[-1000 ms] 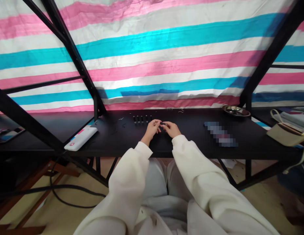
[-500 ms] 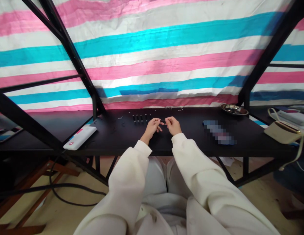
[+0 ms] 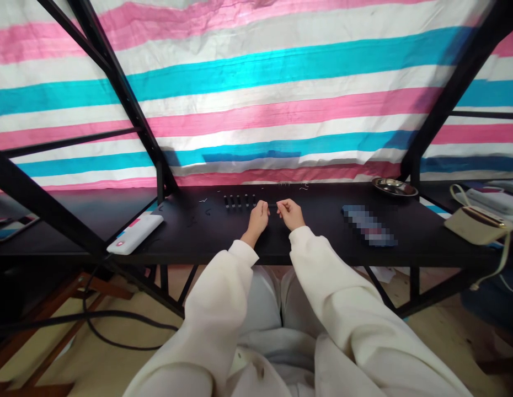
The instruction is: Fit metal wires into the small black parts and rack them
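Observation:
Between my two hands a thin dark strip (image 3: 273, 205) stretches over the black table, too small to identify; its ends go into my fingertips. My left hand (image 3: 258, 216) is closed in a pinch on its left end. On its right end my right hand (image 3: 292, 214) pinches too, with the fingers curled. Just left of my left hand, several small black cylinders (image 3: 239, 201) with pale lower ends stand in a row on the table. Thin black bits (image 3: 207, 212) and a white scrap (image 3: 203, 200) lie farther left.
On the black table (image 3: 314, 242) are a white box-like device (image 3: 135, 234) at left, a shiny metal dish (image 3: 394, 187) at back right and a blurred-out item (image 3: 369, 225). A beige handbag (image 3: 479, 224) sits far right. Black metal posts (image 3: 144, 132) rise before a striped sheet (image 3: 281, 71).
The fingers of my left hand, spread a moment ago, are now drawn together. My hands have barely shifted, with the dark strip still between them.

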`<state>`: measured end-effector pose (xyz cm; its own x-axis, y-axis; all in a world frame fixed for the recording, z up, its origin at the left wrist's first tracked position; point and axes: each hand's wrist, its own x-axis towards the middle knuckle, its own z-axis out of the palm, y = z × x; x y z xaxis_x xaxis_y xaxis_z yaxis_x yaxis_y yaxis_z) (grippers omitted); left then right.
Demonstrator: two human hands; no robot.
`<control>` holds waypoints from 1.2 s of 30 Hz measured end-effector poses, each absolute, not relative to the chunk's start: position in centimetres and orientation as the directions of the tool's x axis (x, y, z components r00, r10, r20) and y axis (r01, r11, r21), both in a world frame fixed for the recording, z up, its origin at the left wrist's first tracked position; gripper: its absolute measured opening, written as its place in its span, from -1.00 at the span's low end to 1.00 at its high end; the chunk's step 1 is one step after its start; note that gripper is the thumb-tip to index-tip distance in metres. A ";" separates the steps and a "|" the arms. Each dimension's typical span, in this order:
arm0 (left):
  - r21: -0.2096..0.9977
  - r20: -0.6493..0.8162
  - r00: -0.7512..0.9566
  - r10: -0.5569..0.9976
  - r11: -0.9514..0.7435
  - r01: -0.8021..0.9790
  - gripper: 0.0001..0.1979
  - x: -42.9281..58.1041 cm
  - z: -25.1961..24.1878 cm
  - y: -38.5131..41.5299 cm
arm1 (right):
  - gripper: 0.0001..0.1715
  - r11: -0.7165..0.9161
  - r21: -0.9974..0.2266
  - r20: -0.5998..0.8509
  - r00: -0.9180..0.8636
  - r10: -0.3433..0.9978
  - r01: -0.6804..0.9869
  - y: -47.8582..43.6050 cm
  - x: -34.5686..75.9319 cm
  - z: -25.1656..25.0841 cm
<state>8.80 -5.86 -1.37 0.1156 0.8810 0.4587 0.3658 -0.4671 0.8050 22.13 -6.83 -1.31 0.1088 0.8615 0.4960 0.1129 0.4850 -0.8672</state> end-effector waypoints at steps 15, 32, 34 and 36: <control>0.881 0.412 0.112 0.904 -0.426 0.204 -0.65 8.8 -1.4 -5.7 | -0.56 0.436 -0.900 0.434 0.080 0.897 -0.006 -6.7 22.2 -1.3; 0.894 0.381 0.172 0.908 -0.410 0.182 -0.73 8.8 -1.4 -5.5 | -0.60 0.402 -0.915 0.403 0.112 0.908 0.038 -6.6 22.5 -1.5; 0.887 0.385 0.163 0.909 -0.413 0.205 -0.72 8.8 -1.3 -5.7 | -0.60 0.404 -0.914 0.406 0.108 0.907 0.039 -6.6 22.5 -1.5; 0.883 0.384 0.158 0.910 -0.412 0.224 -0.70 8.8 -1.2 -5.8 | -0.60 0.406 -0.913 0.408 0.104 0.907 0.041 -6.6 22.5 -1.5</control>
